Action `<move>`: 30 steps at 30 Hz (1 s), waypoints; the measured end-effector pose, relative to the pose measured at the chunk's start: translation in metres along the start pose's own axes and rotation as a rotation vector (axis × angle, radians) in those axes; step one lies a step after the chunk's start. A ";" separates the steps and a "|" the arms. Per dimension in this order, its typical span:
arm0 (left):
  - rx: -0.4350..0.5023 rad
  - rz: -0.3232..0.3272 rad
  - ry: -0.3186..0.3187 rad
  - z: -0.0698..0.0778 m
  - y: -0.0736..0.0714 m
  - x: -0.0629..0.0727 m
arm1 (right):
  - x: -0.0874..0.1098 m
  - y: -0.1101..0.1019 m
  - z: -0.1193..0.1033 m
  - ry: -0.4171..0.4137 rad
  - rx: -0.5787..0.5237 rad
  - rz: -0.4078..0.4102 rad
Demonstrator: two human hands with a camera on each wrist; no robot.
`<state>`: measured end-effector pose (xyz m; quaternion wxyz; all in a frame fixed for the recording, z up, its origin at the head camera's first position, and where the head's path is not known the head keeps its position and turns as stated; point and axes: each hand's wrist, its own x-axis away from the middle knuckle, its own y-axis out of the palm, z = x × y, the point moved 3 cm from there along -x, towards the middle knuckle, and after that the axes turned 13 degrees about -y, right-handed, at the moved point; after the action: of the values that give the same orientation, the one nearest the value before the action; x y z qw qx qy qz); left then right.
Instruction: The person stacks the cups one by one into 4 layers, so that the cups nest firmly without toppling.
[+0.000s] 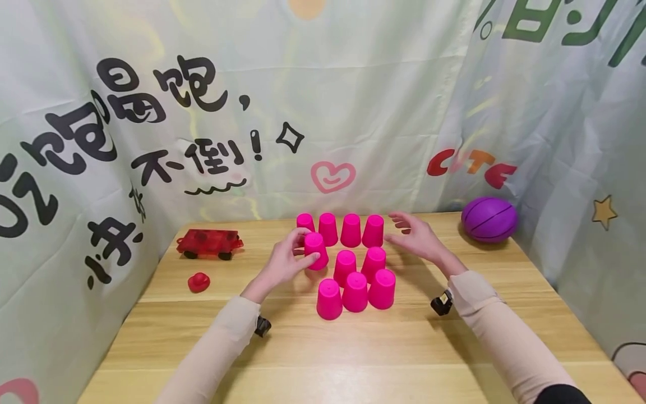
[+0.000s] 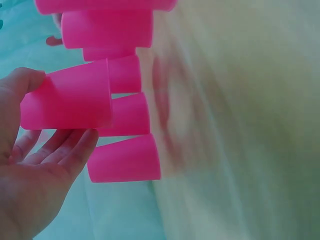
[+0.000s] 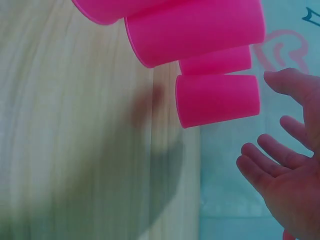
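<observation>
Between the thumb and fingers of my left hand (image 1: 289, 259) is an upside-down pink cup (image 2: 67, 97), which appears slightly raised off the table. It is at the left end of a middle row, beside two more pink cups (image 1: 345, 269). Behind it stands a back row of several pink cups (image 1: 350, 230), its leftmost one partly hidden. Three pink cups (image 1: 355, 293) form the front row, all rim down. My right hand (image 1: 416, 238) is held with fingers loosely spread, just right of the back row's last cup (image 3: 218, 101), and grips nothing.
A red toy car (image 1: 209, 243) and a small red hat-shaped piece (image 1: 199, 282) lie on the left of the wooden table (image 1: 323, 359). A purple ball (image 1: 489, 219) sits at the back right corner. Printed cloth (image 1: 383, 112) hangs behind and along both sides.
</observation>
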<state>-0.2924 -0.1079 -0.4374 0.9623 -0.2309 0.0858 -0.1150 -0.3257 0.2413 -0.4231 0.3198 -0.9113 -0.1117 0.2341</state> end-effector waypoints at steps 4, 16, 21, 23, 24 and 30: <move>0.019 0.016 0.008 0.004 -0.003 -0.007 | 0.011 -0.001 -0.008 -0.036 0.000 0.012; -0.015 0.059 -0.004 0.019 -0.013 -0.028 | 0.052 -0.001 -0.027 -0.047 -0.019 0.019; -0.029 0.079 -0.025 0.024 -0.019 -0.038 | 0.068 -0.001 -0.034 -0.045 -0.047 0.009; -0.033 0.090 -0.035 0.027 -0.022 -0.042 | 0.074 0.000 -0.036 -0.052 -0.051 0.001; -0.032 0.097 -0.039 0.028 -0.022 -0.044 | 0.078 0.001 -0.037 -0.052 -0.050 -0.003; -0.032 0.117 -0.067 0.033 -0.025 -0.056 | 0.091 0.004 -0.039 -0.080 -0.052 -0.014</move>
<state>-0.3437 -0.1013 -0.3903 0.9659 -0.2447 0.0686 -0.0494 -0.2272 0.2498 -0.4315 0.2928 -0.9085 -0.1369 0.2650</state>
